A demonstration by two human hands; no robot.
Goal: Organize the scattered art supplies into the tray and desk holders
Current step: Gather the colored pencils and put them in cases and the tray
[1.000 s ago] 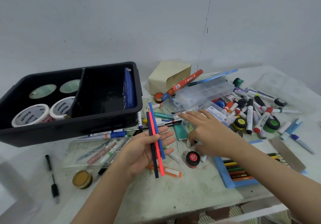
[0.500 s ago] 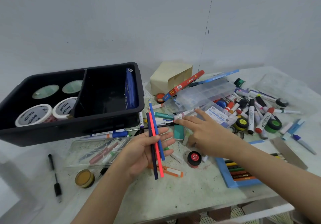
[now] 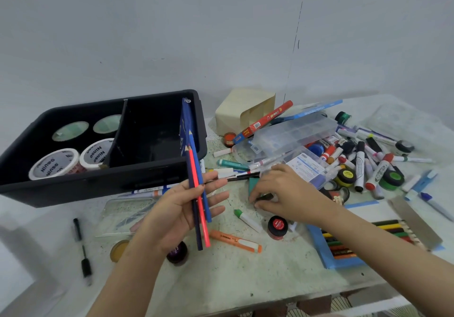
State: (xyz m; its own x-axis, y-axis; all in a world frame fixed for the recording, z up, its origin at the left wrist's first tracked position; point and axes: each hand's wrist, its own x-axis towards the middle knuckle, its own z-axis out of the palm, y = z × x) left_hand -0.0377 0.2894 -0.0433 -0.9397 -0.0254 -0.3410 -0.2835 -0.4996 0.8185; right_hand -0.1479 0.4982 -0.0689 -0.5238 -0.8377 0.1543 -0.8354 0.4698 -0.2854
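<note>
In the head view, three coloured pencils (image 3: 198, 193), one navy, one red and one blue, were held by the left hand (image 3: 181, 208). They were pressed side by side across the palm under the thumb, while the fingers were spread almost straight. The bundle's long axis ran away from the person, with the sharpened tips pointed toward the near right corner of the black tray (image 3: 152, 176).

The right hand (image 3: 282, 193) was lowered onto the tabletop (image 3: 245, 279) just right of the bundle. Its fingertips were curled onto a short dark stick (image 3: 264, 196), which appeared to be pinched between thumb and fingers. The stick was partly covered, so its kind could not be made out. It lay just beside a teal eraser (image 3: 253, 184), and its long axis ran roughly left to right, crosswise to the held pencils.

The right hand was plainly the nearer one, the left being already occupied. If the stick was meant for the bundle, a turn would be needed to bring it parallel before it was passed leftward. The tray stood beyond and to the left, its right compartment largely free. A cream holder (image 3: 235, 110) lay tipped on its side further back.
</note>
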